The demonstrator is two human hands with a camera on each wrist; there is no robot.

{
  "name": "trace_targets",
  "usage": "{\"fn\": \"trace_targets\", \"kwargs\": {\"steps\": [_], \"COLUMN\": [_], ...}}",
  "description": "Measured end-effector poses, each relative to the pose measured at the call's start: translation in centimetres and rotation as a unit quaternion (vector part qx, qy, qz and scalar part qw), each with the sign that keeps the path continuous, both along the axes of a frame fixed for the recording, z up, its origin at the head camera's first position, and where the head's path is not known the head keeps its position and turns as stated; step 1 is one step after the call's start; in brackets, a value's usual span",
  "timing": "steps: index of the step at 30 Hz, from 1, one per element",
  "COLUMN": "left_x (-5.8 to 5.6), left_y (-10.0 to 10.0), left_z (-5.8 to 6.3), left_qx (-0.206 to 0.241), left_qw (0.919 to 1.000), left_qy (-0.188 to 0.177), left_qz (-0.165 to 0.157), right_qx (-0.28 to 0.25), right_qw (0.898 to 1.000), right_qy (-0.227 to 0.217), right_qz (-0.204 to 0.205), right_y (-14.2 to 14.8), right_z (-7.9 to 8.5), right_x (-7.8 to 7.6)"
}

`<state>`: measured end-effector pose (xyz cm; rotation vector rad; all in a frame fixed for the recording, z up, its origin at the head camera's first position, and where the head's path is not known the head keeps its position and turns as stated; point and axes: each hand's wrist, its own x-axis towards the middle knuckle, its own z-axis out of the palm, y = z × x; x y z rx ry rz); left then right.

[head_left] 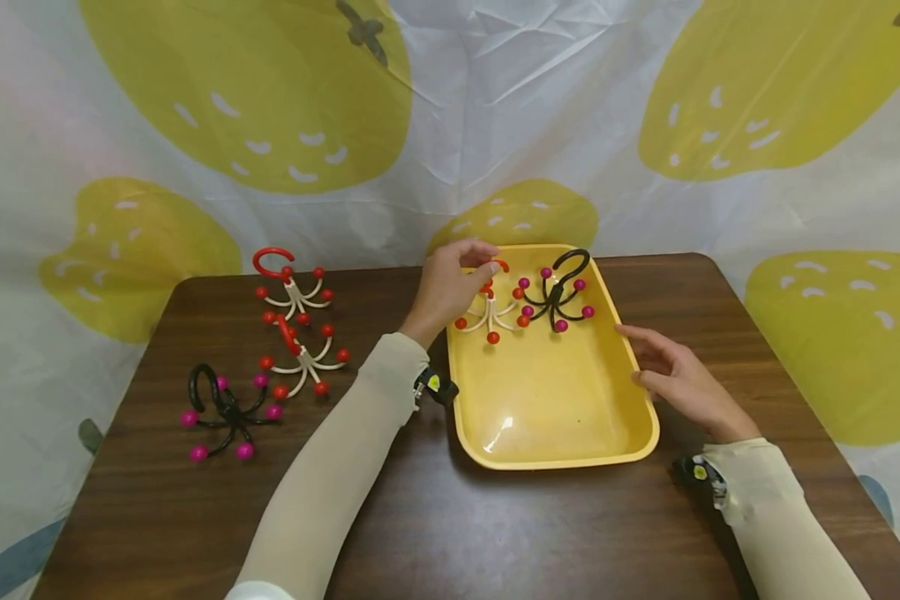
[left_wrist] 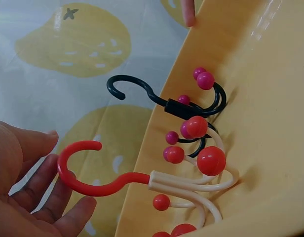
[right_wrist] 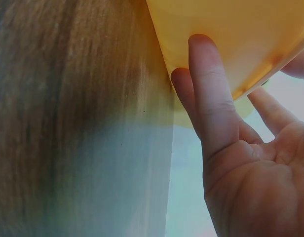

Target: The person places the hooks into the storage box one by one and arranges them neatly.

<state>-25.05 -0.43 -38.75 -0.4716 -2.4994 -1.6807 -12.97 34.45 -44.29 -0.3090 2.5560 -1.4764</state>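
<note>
In the yellow tray (head_left: pixel 547 400) lie a white hook hanger (head_left: pixel 491 312) with red balls and a black hook hanger (head_left: pixel 557 300) with pink balls, side by side at the far end. My left hand (head_left: pixel 450 287) is at the white hanger's red hook (left_wrist: pixel 105 187). In the left wrist view its fingers are spread around the hook's bend, the thumb apart from it. On the tray's right side, my right hand (head_left: pixel 678 379) rests extended fingers (right_wrist: pixel 211 94) against the outer wall, with thumb and index fingertips right at the rim.
Left on the brown table (head_left: pixel 555 533) are two more white hangers with red balls, one behind (head_left: pixel 292 292) and one in front (head_left: pixel 307 362). A black hanger (head_left: pixel 230 412) with pink balls sits nearer the front left. Behind the table hangs a fruit-patterned cloth (head_left: pixel 495 108).
</note>
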Motion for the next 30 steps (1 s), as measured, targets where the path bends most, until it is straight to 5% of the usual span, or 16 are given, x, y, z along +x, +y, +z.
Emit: {"fn": "trace_targets", "kwargs": {"steps": [30], "left_x": [3.7], "left_y": [-6.4], "left_z": [1.7], "left_qx": [0.093], "left_qw": [0.9943], "left_qy": [0.027], "left_qz": [0.045], "right_qx": [-0.004], "right_qw": [1.0], "right_qy": [0.016], "right_qz": [0.01], "right_y": [0.1], "right_z": [-0.3], "right_x": [-0.1]}}
